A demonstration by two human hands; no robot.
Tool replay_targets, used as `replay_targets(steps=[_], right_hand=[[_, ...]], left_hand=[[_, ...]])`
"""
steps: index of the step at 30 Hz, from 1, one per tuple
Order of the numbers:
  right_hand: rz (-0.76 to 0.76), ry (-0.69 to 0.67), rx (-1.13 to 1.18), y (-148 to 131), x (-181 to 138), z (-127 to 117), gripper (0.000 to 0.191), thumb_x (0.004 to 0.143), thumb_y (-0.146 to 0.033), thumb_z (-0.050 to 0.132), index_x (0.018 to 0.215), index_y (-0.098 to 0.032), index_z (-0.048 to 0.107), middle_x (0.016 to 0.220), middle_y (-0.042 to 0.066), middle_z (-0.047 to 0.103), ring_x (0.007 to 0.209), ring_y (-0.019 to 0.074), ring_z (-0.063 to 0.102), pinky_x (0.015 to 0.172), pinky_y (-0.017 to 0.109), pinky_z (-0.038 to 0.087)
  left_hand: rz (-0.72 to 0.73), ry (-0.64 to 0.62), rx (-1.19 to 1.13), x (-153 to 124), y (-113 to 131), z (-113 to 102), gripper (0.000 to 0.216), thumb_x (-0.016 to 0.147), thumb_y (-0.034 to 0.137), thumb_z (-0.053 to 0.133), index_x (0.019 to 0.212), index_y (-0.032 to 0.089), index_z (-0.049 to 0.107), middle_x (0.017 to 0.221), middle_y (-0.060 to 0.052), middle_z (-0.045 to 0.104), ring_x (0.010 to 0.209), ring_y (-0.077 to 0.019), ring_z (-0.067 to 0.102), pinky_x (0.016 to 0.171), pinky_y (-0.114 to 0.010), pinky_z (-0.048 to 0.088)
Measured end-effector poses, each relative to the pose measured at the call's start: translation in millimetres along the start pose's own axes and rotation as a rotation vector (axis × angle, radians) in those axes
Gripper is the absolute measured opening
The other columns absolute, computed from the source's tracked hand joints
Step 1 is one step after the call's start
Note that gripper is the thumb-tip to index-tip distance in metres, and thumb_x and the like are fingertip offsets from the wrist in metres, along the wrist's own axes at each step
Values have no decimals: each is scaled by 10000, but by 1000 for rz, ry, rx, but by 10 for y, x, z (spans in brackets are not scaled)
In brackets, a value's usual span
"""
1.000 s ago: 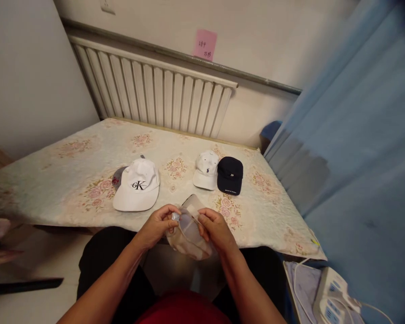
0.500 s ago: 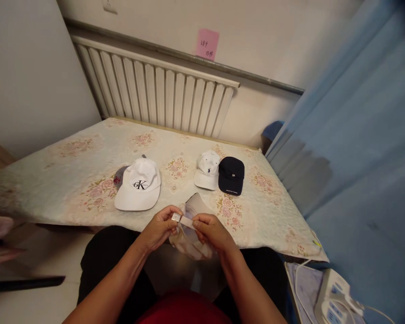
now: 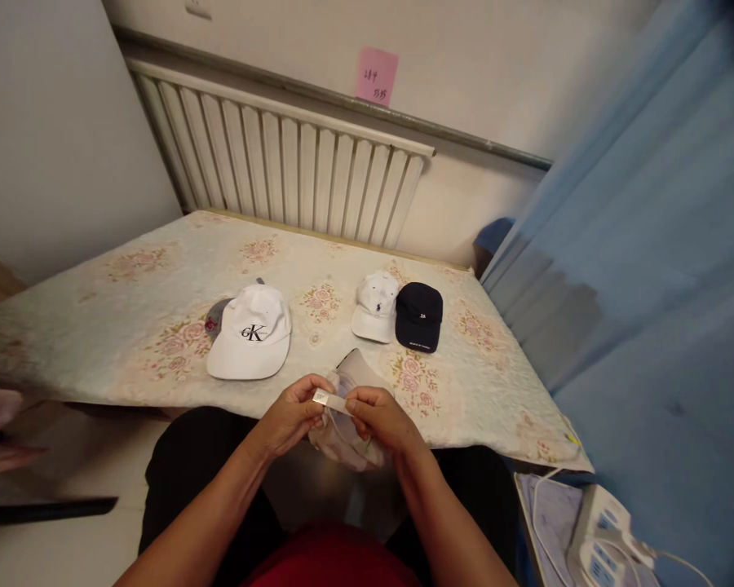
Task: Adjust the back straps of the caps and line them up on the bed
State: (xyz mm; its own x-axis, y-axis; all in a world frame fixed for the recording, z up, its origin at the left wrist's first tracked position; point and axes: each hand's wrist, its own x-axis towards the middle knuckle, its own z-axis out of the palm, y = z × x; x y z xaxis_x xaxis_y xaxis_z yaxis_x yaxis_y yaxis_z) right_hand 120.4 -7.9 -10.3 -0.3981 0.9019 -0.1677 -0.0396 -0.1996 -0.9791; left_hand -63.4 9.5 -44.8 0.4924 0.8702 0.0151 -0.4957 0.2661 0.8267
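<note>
My left hand (image 3: 290,412) and my right hand (image 3: 376,416) hold a beige cap (image 3: 350,432) at the near edge of the table (image 3: 98,326). Both hands pinch the cap's back strap (image 3: 331,400), which runs between my fingers with a metal buckle on it. The cap hangs below the strap with its brim pointing toward the table. A white cap with black letters (image 3: 250,334) lies just beyond my left hand, on top of a grey cap (image 3: 216,316). A small white cap (image 3: 374,306) and a dark navy cap (image 3: 419,316) lie side by side beyond my right hand.
A floral cloth covers the table. A white radiator (image 3: 281,163) stands against the back wall under a pink note (image 3: 376,77). A blue curtain (image 3: 648,244) hangs at the right. A white device with cables (image 3: 605,538) lies at the lower right.
My hands have drawn closer together on the strap and the cap has been turned, so less of its inside shows. The view has shifted slightly.
</note>
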Motion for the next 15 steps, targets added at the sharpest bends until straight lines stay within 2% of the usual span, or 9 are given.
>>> replay_targets(steps=[9, 15], right_hand=[[5, 52, -85, 9, 0, 40, 216, 785, -334, 553, 650, -166, 539, 423, -80, 433, 368, 51, 341, 386, 190, 228], [3, 108, -2, 51, 25, 30, 209, 765, -347, 578, 659, -172, 540, 407, -86, 421, 352, 51, 329, 375, 194, 217]], left_hand=[[-9, 38, 66, -7, 28, 59, 242, 679, 108, 687, 891, 165, 585, 698, 39, 528, 532, -42, 447, 503, -157, 355], [-11, 71, 72, -7, 38, 76, 236, 674, 139, 701, 877, 167, 585, 689, 42, 539, 535, -48, 448, 503, -160, 350]])
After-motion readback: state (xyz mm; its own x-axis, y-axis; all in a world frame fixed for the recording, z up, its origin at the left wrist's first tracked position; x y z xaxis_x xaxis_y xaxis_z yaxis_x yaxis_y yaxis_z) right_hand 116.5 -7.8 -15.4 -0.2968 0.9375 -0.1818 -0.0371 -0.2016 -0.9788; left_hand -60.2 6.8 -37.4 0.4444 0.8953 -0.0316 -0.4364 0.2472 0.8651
